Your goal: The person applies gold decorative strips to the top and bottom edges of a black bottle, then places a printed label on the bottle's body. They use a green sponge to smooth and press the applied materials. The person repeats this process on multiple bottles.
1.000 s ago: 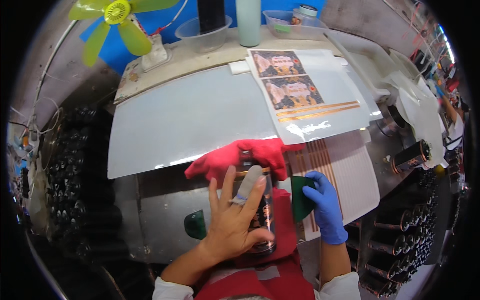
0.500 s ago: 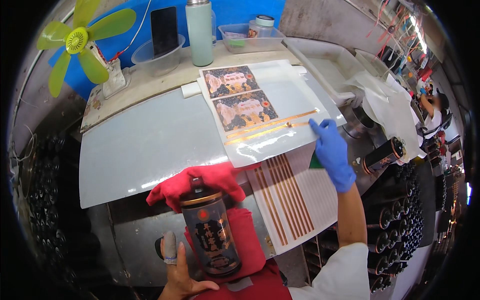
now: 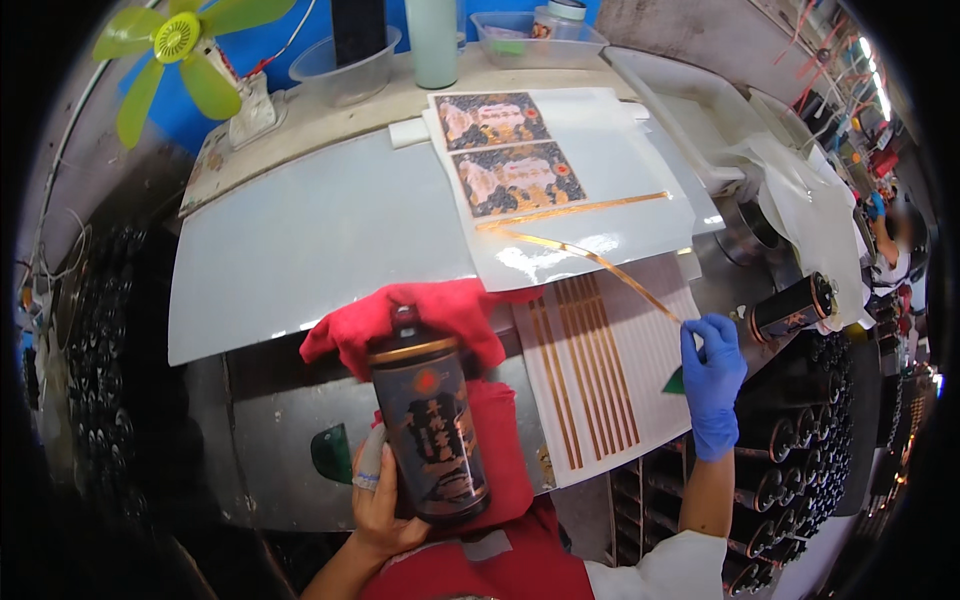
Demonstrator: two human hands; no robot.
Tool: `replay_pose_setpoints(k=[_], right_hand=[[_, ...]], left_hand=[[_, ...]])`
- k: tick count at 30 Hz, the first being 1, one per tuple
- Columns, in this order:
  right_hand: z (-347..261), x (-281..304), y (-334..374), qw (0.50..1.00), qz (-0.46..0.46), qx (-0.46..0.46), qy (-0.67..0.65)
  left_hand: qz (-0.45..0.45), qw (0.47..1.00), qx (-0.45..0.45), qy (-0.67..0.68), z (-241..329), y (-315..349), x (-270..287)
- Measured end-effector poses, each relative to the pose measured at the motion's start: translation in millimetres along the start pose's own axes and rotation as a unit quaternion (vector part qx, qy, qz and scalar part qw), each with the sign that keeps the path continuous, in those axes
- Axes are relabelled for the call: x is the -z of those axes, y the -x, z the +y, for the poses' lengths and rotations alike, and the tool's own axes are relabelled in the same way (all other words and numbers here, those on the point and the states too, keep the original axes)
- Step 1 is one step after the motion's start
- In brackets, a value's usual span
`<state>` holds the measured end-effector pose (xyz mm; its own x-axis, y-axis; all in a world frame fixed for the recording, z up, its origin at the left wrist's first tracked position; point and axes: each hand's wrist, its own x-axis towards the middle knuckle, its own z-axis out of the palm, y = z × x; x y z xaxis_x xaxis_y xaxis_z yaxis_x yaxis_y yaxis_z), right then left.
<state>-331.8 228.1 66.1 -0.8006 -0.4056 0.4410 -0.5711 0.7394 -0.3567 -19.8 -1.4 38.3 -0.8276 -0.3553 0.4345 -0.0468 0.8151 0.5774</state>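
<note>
My left hand [image 3: 378, 500], a grey cover on one finger, is closed around the lower left side of a dark cylindrical bottle [image 3: 435, 430] with a gold band and copper-coloured print. The bottle leans slightly against a red cloth [image 3: 405, 325]. My right hand [image 3: 712, 375], in a blue glove, pinches the end of a thin gold strip [image 3: 600, 262]. That strip slants up from my fingers to the translucent sheet [image 3: 540, 262], where its other end still touches. Another gold strip [image 3: 570, 211] lies flat there, below two printed labels [image 3: 495, 120].
A white ribbed sheet [image 3: 655, 330] carries several copper-gold strips. Dark green flat pieces lie near my left hand [image 3: 331, 452] and beside my right [image 3: 674, 382]. Another dark bottle [image 3: 790, 308] lies at right, above rows of bottles [image 3: 770, 470]. A fan [image 3: 178, 38] stands far left.
My right hand has moved down and right, peeling one gold strip partly off the sheet. My left hand has closed onto the bottle. The whole view has shifted.
</note>
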Motion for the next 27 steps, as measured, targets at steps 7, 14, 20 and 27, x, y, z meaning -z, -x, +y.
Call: replay_pose_setpoints(k=[7,14,20,27], right_hand=[[5.9,7.3,-4.5,0.986,-0.155,-0.056,-0.033],[-44.0,-76.9,-58.8,0.778,-0.245,-0.272,-0.510],[-65.2,-32.0,-25.8,0.859,-0.222,-0.208,-0.412],[-127.5,59.9,19.4,0.857,-0.430,-0.071,-0.274]], left_hand=[[0.046,0.999,-0.021,-0.019,11.5,-8.1,-1.3],[0.060,0.998,-0.022,-0.024,12.9,-6.3,1.3],[0.065,0.996,-0.051,-0.020,3.6,0.5,10.1],[0.073,0.995,-0.055,0.048,16.2,2.5,26.5]])
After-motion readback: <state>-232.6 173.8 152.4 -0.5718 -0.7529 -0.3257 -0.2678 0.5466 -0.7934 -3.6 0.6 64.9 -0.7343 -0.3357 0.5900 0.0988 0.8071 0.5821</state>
